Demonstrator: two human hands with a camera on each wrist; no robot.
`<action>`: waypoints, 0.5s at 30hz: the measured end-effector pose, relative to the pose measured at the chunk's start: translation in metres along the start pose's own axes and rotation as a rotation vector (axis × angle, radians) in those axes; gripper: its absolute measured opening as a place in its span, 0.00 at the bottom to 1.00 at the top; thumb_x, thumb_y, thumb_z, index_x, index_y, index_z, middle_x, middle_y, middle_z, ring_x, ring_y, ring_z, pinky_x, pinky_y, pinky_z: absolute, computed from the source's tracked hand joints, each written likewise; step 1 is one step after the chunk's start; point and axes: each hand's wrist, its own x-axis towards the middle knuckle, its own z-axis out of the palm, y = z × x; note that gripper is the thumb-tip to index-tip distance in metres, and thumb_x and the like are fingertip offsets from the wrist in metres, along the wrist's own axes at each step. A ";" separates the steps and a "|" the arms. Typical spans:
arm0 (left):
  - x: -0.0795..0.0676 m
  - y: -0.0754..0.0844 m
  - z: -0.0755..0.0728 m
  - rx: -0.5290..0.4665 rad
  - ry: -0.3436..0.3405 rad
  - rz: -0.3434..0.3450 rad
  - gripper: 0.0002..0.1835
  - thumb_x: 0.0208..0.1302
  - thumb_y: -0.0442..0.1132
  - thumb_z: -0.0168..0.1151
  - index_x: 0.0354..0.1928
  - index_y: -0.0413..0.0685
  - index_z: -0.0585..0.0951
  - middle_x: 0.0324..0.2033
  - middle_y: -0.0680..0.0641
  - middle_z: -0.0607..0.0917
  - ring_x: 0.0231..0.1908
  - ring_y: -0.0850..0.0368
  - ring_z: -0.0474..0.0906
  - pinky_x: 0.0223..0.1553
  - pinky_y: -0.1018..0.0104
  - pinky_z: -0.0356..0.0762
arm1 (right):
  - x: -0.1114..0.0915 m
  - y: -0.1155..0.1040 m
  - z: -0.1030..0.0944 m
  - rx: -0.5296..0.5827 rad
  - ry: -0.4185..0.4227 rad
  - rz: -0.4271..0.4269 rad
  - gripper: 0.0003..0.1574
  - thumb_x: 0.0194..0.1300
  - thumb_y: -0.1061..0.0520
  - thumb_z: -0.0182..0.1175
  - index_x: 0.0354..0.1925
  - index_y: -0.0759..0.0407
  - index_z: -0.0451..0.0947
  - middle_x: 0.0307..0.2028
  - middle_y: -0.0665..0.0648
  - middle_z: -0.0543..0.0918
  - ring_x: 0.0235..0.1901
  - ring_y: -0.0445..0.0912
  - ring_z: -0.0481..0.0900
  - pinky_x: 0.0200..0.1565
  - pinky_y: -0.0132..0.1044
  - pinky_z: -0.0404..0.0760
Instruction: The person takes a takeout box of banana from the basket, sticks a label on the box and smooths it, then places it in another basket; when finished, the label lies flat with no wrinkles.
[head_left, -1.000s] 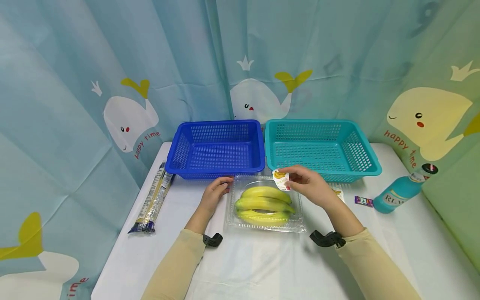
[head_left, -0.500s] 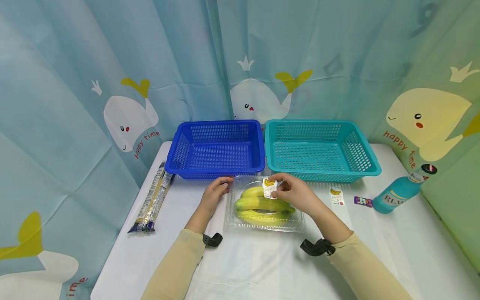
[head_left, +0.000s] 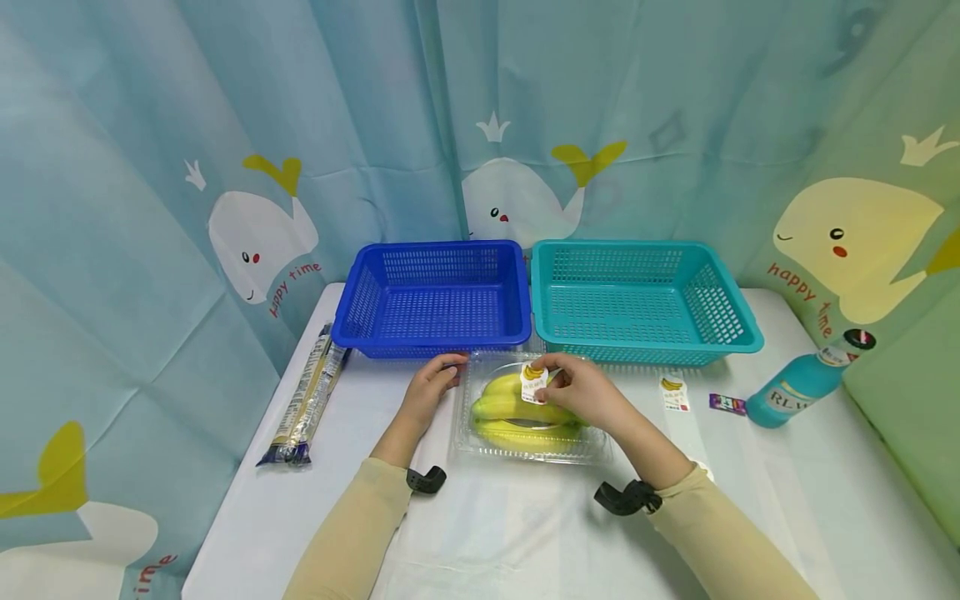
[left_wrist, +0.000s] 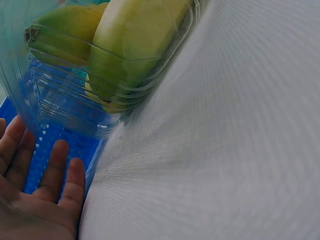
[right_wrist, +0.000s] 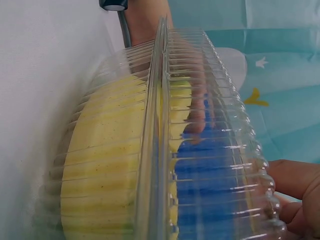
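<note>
A clear plastic clamshell box with several yellow-green bananas inside lies mid-table. My left hand rests at its left side; in the left wrist view the fingers look fairly straight, beside the box wall. Over the lid, my right hand pinches a white sticker with a banana picture between thumb and forefinger. The sticker lies at or just above the lid's top; I cannot tell how much of it touches. In the right wrist view the ribbed box hides most of the sticker's area.
Behind the box stand a blue basket and a teal basket. To the right lie a strip of banana stickers, a small purple packet and a teal bottle. A long wrapped packet lies at left.
My right hand has carried the sticker left and slightly down over the lid, uncovering the sticker strip at right. The left hand has stayed at the box's left side.
</note>
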 end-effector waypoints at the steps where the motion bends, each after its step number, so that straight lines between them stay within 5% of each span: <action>1: 0.000 0.000 0.000 -0.001 -0.001 -0.001 0.16 0.71 0.37 0.51 0.56 0.41 0.80 0.61 0.44 0.79 0.57 0.57 0.76 0.61 0.53 0.76 | 0.000 0.000 0.000 -0.005 -0.003 -0.004 0.24 0.62 0.59 0.68 0.57 0.56 0.78 0.29 0.55 0.83 0.30 0.47 0.77 0.25 0.33 0.76; 15: 0.000 0.000 -0.001 -0.011 -0.011 0.010 0.17 0.72 0.39 0.52 0.56 0.40 0.80 0.60 0.43 0.79 0.56 0.58 0.76 0.60 0.54 0.76 | 0.005 0.001 0.003 -0.112 -0.023 -0.030 0.24 0.60 0.60 0.69 0.55 0.59 0.79 0.33 0.53 0.84 0.32 0.43 0.78 0.29 0.33 0.77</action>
